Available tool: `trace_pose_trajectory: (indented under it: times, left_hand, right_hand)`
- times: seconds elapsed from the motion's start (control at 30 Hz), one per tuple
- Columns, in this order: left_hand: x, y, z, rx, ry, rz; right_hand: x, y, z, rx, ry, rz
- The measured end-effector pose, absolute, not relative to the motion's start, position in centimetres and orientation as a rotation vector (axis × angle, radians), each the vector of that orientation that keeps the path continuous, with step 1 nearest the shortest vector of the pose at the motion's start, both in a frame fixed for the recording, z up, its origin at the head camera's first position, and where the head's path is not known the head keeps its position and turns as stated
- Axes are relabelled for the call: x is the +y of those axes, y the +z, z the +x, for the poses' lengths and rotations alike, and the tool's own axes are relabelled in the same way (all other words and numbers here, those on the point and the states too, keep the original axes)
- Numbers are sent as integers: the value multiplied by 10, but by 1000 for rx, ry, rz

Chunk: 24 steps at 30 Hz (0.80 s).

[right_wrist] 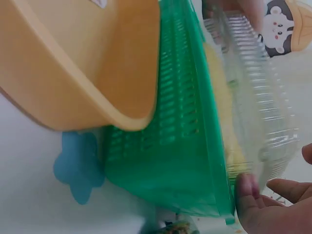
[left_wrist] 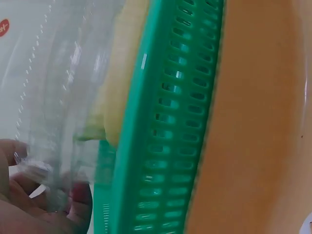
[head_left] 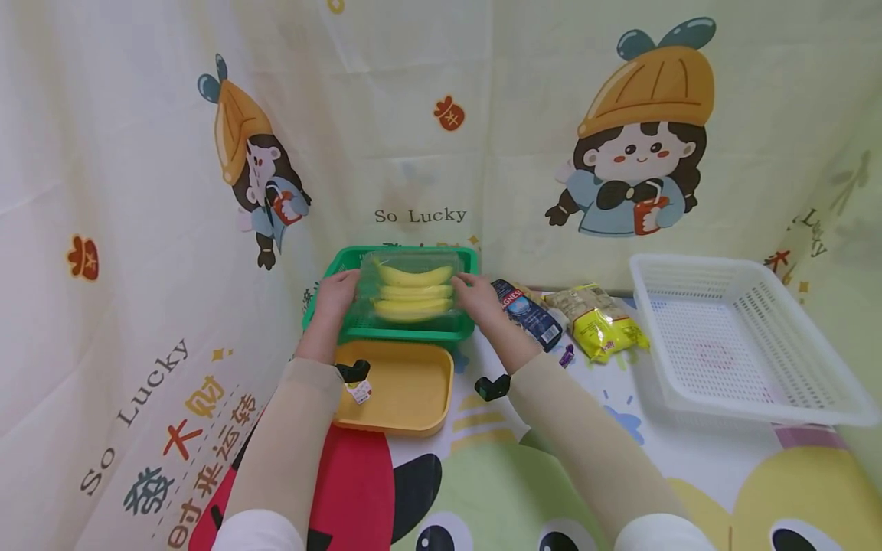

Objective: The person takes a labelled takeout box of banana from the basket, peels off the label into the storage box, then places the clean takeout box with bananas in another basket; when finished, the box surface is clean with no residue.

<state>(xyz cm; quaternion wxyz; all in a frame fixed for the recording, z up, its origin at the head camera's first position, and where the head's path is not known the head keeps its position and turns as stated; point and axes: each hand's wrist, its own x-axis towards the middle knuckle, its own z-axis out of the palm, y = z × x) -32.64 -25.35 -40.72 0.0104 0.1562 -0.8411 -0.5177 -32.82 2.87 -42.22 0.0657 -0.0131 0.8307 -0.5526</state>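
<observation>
Between both hands is a clear plastic box [head_left: 406, 259] with several yellow bananas [head_left: 413, 307] inside. It overlaps the top of a green slotted basket [head_left: 403, 335] in the head view. My left hand [head_left: 334, 300] grips the box's left end, fingers curled at its edge in the left wrist view. At the opposite end, my right hand [head_left: 478, 297] holds the box with thumb and fingers, close beside the basket's rim. The wrist views show the bananas partly hidden behind that green rim.
Directly in front of the basket sits a yellow-orange tray [head_left: 406, 398] with a small white packet [head_left: 360, 392] inside. To the right lie a dark blue package [head_left: 529, 314], a yellow snack bag [head_left: 598, 325] and a small purple item [head_left: 566, 356]. A white basket [head_left: 765, 405] stands far right.
</observation>
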Motion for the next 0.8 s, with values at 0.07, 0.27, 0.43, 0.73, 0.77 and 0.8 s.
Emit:
trace_pose_trajectory:
  times: [0.07, 0.27, 0.43, 0.73, 0.77, 0.8]
  left_hand:
    - [-254, -409, -329, -2656, -1612, 490]
    - [-256, -413, -335, -2730, -1631, 478]
    - [-258, -418, -341, -2759, -1650, 488]
    - [-259, -419, -351, -2890, -1542, 565]
    - [-259, -419, -351, -2888, -1544, 593]
    - [-259, -419, -352, -2886, -1548, 621]
  right_hand:
    - [26, -421, -328, 2475, -1649, -34]
    - [17, -417, -327, 2341, -1641, -34]
    - [10, -417, -332, 2200, -1722, -5]
    - [0, -418, -339, 1965, -1787, 99]
    - [0, -419, -339, 1953, -1785, 100]
    - [-1, -420, -340, 1944, -1790, 101]
